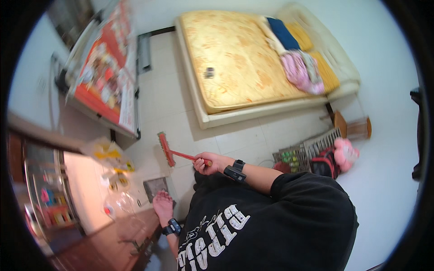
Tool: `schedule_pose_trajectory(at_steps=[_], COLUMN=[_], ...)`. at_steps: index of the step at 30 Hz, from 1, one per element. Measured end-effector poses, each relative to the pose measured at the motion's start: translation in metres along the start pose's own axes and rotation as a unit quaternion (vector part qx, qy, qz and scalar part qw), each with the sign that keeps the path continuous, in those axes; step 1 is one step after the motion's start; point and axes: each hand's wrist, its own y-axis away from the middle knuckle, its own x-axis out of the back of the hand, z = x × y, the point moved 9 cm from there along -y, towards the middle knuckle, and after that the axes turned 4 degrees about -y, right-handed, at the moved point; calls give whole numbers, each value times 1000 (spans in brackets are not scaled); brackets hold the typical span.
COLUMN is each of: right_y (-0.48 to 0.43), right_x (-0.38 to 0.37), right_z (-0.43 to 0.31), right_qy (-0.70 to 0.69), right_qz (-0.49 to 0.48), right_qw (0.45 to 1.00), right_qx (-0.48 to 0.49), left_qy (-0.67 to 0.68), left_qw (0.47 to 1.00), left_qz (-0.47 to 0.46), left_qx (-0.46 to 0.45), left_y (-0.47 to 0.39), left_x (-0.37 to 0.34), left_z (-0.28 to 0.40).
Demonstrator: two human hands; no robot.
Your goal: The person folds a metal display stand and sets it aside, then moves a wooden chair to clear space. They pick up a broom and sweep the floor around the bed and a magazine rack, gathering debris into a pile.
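Observation:
My right hand (205, 163) grips the end of a red handle. The handle belongs to a T-shaped floor mop or broom (166, 149), whose red head has a greenish fringe and rests on or just above the pale tiles. My left hand (163, 204) holds nothing; its palm faces up and its fingers are extended. Just beyond those fingers lies a flat grey piece (156, 186), perhaps a dustpan, partly hidden by the hand. Both wrists carry dark strapped devices.
Ahead stands a bed with a yellow patterned mattress (234, 61). A red printed folding panel (105, 74) leans at the left. Plastic bags (112, 154) lie near a doorway at lower left. Crates (291, 159), a black-and-red bag (323, 162) and a pink plush toy (345, 154) stand right.

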Motion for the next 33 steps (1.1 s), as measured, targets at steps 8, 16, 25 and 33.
schedule_pose_trajectory(at_steps=[8, 16, 25, 33], right_y=[130, 264, 423, 459], right_x=[79, 192, 203, 297], right_z=[-117, -193, -271, -359], right_qy=[-245, -424, -453, -411], right_qz=[-81, -172, -378, -92], right_qw=[942, 854, 714, 770], right_qx=[213, 248, 376, 480], left_qy=[-167, -394, -584, -624], left_qw=[971, 884, 743, 656], left_qz=[-64, -90, -210, -243], left_qx=[158, 235, 252, 348], left_y=[-77, -140, -178, -229], left_x=[-139, -289, -468, -563], left_z=[-72, -237, -414, -567])
